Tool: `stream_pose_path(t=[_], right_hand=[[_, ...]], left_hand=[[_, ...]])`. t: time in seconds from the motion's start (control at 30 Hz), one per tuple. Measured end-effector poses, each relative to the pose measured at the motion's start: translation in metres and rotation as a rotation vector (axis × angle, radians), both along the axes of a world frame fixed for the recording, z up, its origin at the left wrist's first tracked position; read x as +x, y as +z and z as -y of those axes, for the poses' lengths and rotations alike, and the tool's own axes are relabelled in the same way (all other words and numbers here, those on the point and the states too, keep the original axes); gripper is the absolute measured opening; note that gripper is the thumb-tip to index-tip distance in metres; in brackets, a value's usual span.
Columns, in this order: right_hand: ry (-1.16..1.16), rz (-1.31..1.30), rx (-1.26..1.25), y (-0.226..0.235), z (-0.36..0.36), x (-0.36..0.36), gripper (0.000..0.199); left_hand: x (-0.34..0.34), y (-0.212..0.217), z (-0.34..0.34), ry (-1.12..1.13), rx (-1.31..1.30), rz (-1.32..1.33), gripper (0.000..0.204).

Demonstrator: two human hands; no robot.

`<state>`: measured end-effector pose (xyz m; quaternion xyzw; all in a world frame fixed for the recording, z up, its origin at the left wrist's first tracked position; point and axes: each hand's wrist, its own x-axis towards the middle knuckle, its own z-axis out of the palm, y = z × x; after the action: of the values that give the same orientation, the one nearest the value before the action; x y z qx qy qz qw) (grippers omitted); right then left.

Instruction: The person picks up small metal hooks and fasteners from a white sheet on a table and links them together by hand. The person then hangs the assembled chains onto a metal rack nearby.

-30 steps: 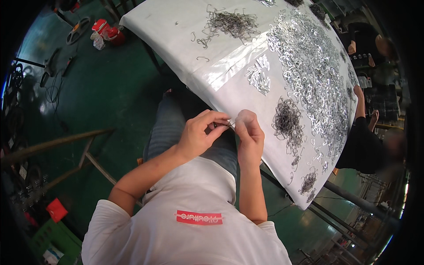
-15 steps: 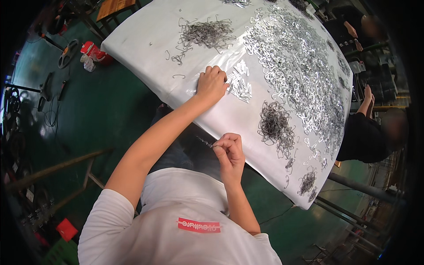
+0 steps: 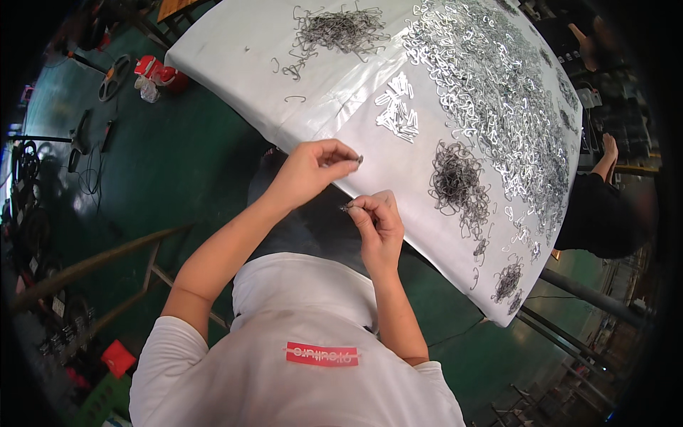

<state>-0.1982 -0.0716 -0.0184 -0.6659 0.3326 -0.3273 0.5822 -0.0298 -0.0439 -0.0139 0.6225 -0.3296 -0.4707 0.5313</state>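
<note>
close over the near edge of the white-covered tabletop, both hands work at small metal parts. the left hand is raised just above the tabletop's edge, its fingers pinched together on a small bright metal clip, held out at the fingertips so that its end stays free. the right hand sits lower and nearer the body, fingers clenched on a thin dark wire hook whose tip pokes out toward the left hand. the two pieces are near each other but apart, and a fingertip grip like this seems meant to let each one be turned and lined up against the other.

the stock lies within arm's reach, sorted by kind, which looks like a way to pick without searching: a small cluster of bright clips just ahead of the hands, a broad spread of shiny clips across the far right, a tangle of dark wire hooks to the right of the hands, another wire pile at the far left corner, and smaller dark clumps toward the near right corner. a few loose hooks lie singly on the cover. beyond the tabletop's right edge another person in dark clothes is seated. red items lie on the green floor at the left.
</note>
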Motion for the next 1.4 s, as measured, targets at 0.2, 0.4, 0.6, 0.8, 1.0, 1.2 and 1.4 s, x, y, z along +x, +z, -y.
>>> stream_pose_path(t=[0.2, 0.4, 0.6, 0.8, 1.0, 1.2, 1.4], right_hand=[[0.004, 0.020, 0.044, 0.002, -0.002, 0.009, 0.005], [0.028, -0.072, -0.004, -0.004, -0.002, 0.015, 0.006], [0.143, -0.072, 0.134, -0.009, 0.015, 0.019, 0.011], [0.233, -0.248, -0.302, -0.021, 0.113, 0.104, 0.014], [0.261, -0.604, -0.680, -0.036, 0.168, 0.244, 0.019], [0.483, -0.885, -0.711, -0.043, 0.182, 0.274, 0.022], [0.484, -0.226, 0.400, -0.046, 0.197, 0.193, 0.013]], left_hand=[[-0.010, 0.023, -0.032, 0.046, -0.045, -0.021, 0.016], [-0.008, 0.021, -0.042, 0.059, -0.106, 0.169, 0.014], [-0.008, 0.005, -0.049, 0.154, -0.290, 0.350, 0.010], [-0.005, -0.003, -0.057, 0.187, -0.328, 0.427, 0.014], [-0.007, 0.000, -0.061, 0.246, -0.310, 0.407, 0.013], [-0.005, -0.003, -0.064, 0.271, -0.329, 0.451, 0.012], [-0.012, -0.015, -0.066, 0.296, -0.361, 0.453, 0.013]])
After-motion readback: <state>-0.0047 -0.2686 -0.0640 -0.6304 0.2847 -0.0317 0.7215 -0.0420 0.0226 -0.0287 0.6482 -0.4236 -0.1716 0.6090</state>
